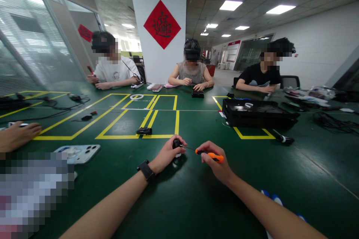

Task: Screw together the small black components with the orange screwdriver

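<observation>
My left hand (169, 152), with a black band on its wrist, grips a small black part (176, 143) just above the green table. A bit of white shows below that part; the fingers hide the rest, so I cannot tell its kind. In my right hand (214, 160) is a screwdriver (215, 157) with an orange and black handle. Its thin shaft points left and reaches the black part at the left fingertips. Whether the tip sits in a screw is too small to see.
Yellow tape outlines (159, 136) mark the green table (179, 209). A black tray (260, 114) stands at the right. A phone (80, 154) lies left of my arm, and a small black object (144, 131) ahead. Three people sit opposite; another person's hand (21, 134) rests at the left.
</observation>
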`<action>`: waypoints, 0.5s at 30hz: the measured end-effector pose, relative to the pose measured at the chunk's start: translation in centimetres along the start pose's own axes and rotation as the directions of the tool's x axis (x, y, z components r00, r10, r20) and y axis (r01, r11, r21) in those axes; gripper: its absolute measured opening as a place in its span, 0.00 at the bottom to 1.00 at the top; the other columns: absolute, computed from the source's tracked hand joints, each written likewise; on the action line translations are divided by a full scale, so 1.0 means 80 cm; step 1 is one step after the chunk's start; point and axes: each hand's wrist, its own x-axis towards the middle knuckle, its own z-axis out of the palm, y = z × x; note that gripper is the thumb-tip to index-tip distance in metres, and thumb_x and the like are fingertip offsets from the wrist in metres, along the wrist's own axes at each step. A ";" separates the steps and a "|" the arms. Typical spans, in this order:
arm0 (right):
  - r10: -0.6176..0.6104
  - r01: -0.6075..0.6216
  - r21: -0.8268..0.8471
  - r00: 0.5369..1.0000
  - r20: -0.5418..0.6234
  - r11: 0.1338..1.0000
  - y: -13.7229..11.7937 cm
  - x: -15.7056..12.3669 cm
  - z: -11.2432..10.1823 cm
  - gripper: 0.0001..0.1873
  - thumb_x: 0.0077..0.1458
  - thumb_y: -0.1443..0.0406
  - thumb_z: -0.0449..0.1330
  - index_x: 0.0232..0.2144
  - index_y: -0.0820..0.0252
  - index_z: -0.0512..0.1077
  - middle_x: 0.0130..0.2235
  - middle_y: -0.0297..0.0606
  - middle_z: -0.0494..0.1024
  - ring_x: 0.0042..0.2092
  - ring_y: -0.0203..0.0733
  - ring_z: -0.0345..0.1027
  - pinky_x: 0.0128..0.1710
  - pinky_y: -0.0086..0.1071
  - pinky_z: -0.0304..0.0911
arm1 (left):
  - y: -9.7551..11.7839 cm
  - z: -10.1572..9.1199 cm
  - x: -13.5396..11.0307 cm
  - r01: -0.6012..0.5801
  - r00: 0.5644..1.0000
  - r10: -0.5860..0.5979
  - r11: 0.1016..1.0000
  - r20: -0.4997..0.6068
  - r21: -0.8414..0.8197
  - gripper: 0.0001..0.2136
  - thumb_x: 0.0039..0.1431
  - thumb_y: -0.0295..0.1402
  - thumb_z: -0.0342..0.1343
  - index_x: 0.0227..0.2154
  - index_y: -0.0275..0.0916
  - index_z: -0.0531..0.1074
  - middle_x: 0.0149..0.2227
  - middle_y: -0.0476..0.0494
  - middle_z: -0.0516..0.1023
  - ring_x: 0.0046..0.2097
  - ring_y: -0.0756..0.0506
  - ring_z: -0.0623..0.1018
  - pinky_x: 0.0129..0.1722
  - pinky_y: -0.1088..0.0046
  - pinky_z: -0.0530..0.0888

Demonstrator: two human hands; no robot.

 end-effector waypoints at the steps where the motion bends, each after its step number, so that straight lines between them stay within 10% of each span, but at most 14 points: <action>1: -0.004 0.004 -0.005 1.000 0.001 1.000 0.001 -0.001 0.000 0.07 0.52 0.65 0.54 0.33 0.60 0.69 0.29 0.34 0.68 0.28 0.35 0.61 0.28 0.29 0.57 | 0.000 0.000 0.000 0.001 1.000 -0.001 1.000 -0.002 -0.003 0.11 0.46 0.26 0.55 0.34 0.39 0.64 0.36 0.48 0.71 0.36 0.50 0.70 0.36 0.75 0.68; 15: -0.037 0.036 -0.014 0.998 -0.057 0.999 0.005 -0.002 -0.001 0.07 0.51 0.65 0.53 0.32 0.60 0.69 0.29 0.35 0.69 0.28 0.35 0.62 0.27 0.29 0.58 | -0.003 0.000 0.001 0.014 1.000 -0.015 1.000 -0.006 -0.027 0.11 0.45 0.27 0.55 0.34 0.39 0.64 0.35 0.49 0.70 0.33 0.51 0.70 0.35 0.75 0.68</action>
